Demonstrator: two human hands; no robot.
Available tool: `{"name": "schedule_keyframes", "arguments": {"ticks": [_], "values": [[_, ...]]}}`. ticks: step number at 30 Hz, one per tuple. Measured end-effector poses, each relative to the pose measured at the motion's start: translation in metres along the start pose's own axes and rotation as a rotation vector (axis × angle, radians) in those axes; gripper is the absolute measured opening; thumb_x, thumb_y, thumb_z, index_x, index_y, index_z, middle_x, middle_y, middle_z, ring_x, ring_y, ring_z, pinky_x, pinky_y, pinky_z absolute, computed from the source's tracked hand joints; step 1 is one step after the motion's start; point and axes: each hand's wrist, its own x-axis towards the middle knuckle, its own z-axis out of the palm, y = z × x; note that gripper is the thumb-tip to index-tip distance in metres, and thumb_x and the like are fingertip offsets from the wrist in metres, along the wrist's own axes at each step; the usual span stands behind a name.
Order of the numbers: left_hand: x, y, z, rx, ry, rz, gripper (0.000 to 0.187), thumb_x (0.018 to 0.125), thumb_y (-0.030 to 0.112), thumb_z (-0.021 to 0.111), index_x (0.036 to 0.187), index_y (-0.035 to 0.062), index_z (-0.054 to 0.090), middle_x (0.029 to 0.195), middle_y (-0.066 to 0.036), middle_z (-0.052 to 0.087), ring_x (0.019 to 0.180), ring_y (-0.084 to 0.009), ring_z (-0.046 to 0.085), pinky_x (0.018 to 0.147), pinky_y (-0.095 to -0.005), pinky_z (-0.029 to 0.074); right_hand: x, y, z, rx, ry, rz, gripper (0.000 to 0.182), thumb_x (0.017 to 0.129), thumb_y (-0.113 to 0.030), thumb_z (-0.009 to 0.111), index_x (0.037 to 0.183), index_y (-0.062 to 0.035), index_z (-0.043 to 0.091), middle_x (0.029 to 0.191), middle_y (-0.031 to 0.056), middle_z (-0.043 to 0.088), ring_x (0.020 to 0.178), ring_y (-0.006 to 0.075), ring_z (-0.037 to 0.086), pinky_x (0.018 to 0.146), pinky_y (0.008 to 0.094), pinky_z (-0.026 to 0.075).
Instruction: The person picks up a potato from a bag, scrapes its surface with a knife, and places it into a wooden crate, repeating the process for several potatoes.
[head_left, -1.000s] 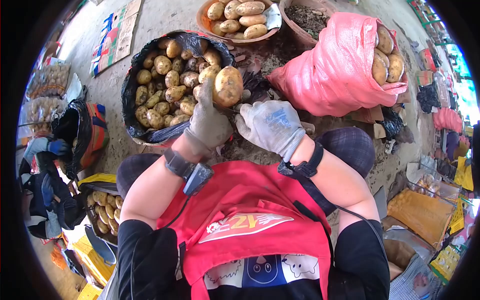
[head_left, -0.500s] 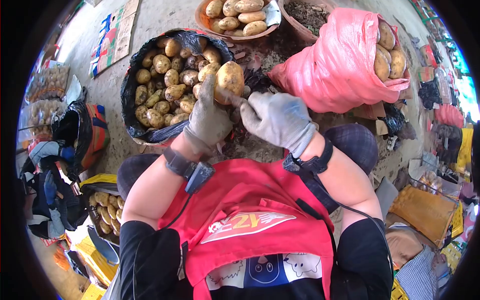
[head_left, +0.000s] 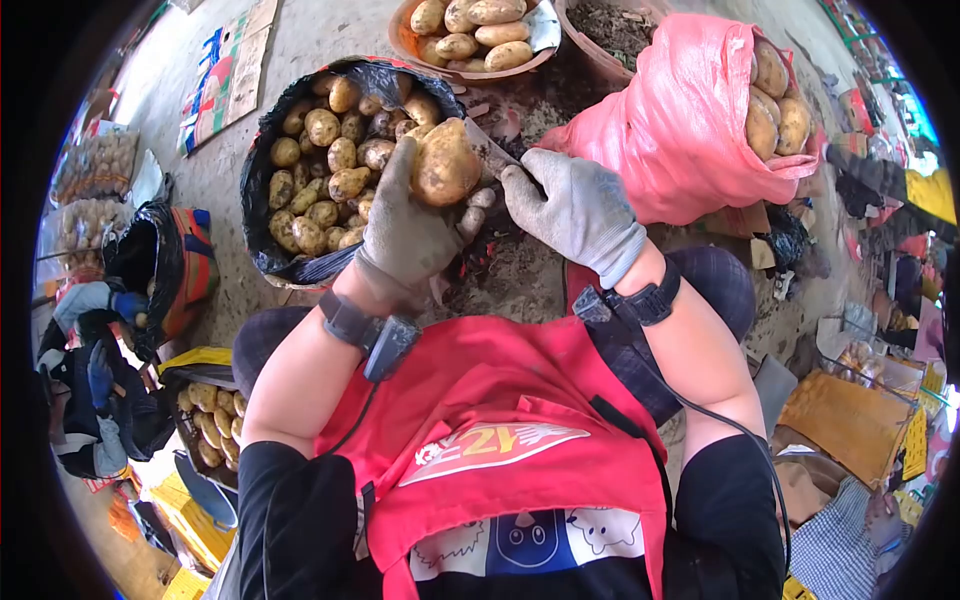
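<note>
My left hand [head_left: 407,225], in a grey glove, holds a large potato [head_left: 446,165] with dark patches near its lower part. My right hand [head_left: 582,208], also gloved, grips a knife [head_left: 487,147] whose blade reaches the potato's right side; the handle is hidden in the fingers. Just left of the held potato is a black-lined sack [head_left: 262,215] full of potatoes. To the right lies a pink sack [head_left: 655,120] with potatoes showing at its open end.
An orange basin [head_left: 405,42] of potatoes stands at the top, beside a tub [head_left: 645,20] of dark scraps. Cardboard [head_left: 245,70] lies upper left. A smaller box of potatoes [head_left: 210,425] is lower left. A co-worker's gloved hands [head_left: 100,375] show at the far left.
The potato has turned in my left hand and sits slightly lower and further left. My right hand has moved right and up, and the knife blade now shows clearly.
</note>
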Motion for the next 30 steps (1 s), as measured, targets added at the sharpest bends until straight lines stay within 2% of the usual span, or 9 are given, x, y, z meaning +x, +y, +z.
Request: {"name": "schedule_keyframes", "arguments": {"ticks": [1, 3, 11, 13, 15, 18, 20, 27, 30], "values": [[-0.002, 0.006, 0.003, -0.746, 0.045, -0.309, 0.057, 0.108, 0.052, 0.048, 0.143, 0.0074, 0.052, 0.131, -0.006, 0.067, 0.12, -0.0242, 0.063, 0.107, -0.0407, 0.05, 0.0, 0.003, 0.002, -0.01, 0.006, -0.013, 0.035, 0.097, -0.036, 0.064, 0.075, -0.0097, 0.065, 0.066, 0.0174, 0.067, 0.063, 0.0379, 0.069, 0.055, 0.05, 0.054], [-0.004, -0.01, -0.012, -0.761, -0.085, -0.317, 0.055, 0.109, 0.051, 0.046, 0.145, 0.0095, 0.051, 0.132, -0.008, 0.066, 0.122, -0.0256, 0.063, 0.111, -0.0444, 0.047, -0.005, -0.001, 0.009, -0.018, 0.007, -0.033, 0.032, 0.097, -0.034, 0.065, 0.076, -0.0098, 0.064, 0.067, 0.0181, 0.066, 0.063, 0.0392, 0.068, 0.054, 0.0502, 0.053], [-0.011, -0.021, -0.012, -0.149, -0.081, 0.002, 0.054, 0.11, 0.047, 0.045, 0.152, 0.0114, 0.043, 0.14, -0.013, 0.059, 0.125, -0.0297, 0.061, 0.11, -0.0503, 0.048, -0.01, -0.016, 0.017, 0.023, 0.048, -0.106, 0.03, 0.095, -0.033, 0.065, 0.075, -0.0112, 0.065, 0.065, 0.0168, 0.067, 0.058, 0.0374, 0.068, 0.053, 0.0494, 0.054], [-0.014, -0.012, -0.001, 0.546, -0.075, 0.253, 0.056, 0.109, 0.048, 0.049, 0.152, 0.0123, 0.043, 0.14, -0.013, 0.058, 0.125, -0.0286, 0.061, 0.109, -0.0486, 0.05, -0.003, -0.007, 0.014, -0.017, 0.016, -0.037, 0.033, 0.096, -0.035, 0.066, 0.075, -0.01, 0.064, 0.064, 0.0179, 0.067, 0.059, 0.0383, 0.068, 0.053, 0.0491, 0.054], [-0.018, -0.007, 0.006, -0.258, 0.011, -0.038, 0.056, 0.109, 0.046, 0.05, 0.151, 0.0109, 0.042, 0.141, -0.015, 0.057, 0.122, -0.0289, 0.062, 0.107, -0.0472, 0.051, -0.004, -0.01, 0.015, -0.024, -0.005, -0.053, 0.023, 0.096, -0.027, 0.067, 0.081, -0.0098, 0.065, 0.07, 0.0188, 0.065, 0.063, 0.0413, 0.065, 0.053, 0.0506, 0.05], [-0.016, -0.013, 0.003, 0.746, 0.15, 0.475, 0.058, 0.107, 0.053, 0.049, 0.147, 0.0105, 0.048, 0.134, -0.016, 0.061, 0.117, -0.0304, 0.064, 0.107, -0.0471, 0.051, -0.011, -0.022, 0.022, -0.085, -0.045, -0.131, 0.025, 0.094, -0.028, 0.067, 0.077, -0.0109, 0.063, 0.069, 0.0147, 0.068, 0.06, 0.0354, 0.068, 0.053, 0.0465, 0.053], [-0.002, -0.017, -0.005, -0.586, 0.014, -0.179, 0.067, 0.103, 0.064, 0.048, 0.141, 0.0087, 0.056, 0.124, -0.016, 0.066, 0.112, -0.032, 0.065, 0.106, -0.047, 0.051, -0.018, -0.028, 0.025, -0.125, -0.11, -0.148, 0.025, 0.094, -0.029, 0.067, 0.077, -0.0109, 0.063, 0.069, 0.0149, 0.068, 0.06, 0.0354, 0.068, 0.053, 0.0459, 0.053], [-0.016, 0.011, 0.025, -0.118, 0.077, 0.137, 0.079, 0.097, 0.077, 0.047, 0.139, 0.0116, 0.058, 0.122, -0.008, 0.068, 0.11, -0.0246, 0.066, 0.1, -0.044, 0.054, -0.001, -0.022, 0.006, -0.046, 0.083, -0.126, 0.023, 0.093, -0.025, 0.069, 0.077, -0.0105, 0.061, 0.065, 0.0144, 0.061, 0.059, 0.0374, 0.063, 0.051, 0.0483, 0.05], [0.005, 0.001, 0.02, -0.532, 0.15, -0.12, 0.077, 0.096, 0.079, 0.047, 0.135, 0.015, 0.06, 0.118, -0.006, 0.07, 0.106, -0.024, 0.068, 0.097, -0.0431, 0.057, -0.004, -0.037, -0.009, -0.28, -0.183, -0.477, 0.015, 0.087, -0.023, 0.067, 0.076, -0.0128, 0.065, 0.066, 0.01, 0.061, 0.056, 0.03, 0.063, 0.049, 0.0448, 0.049]]}}
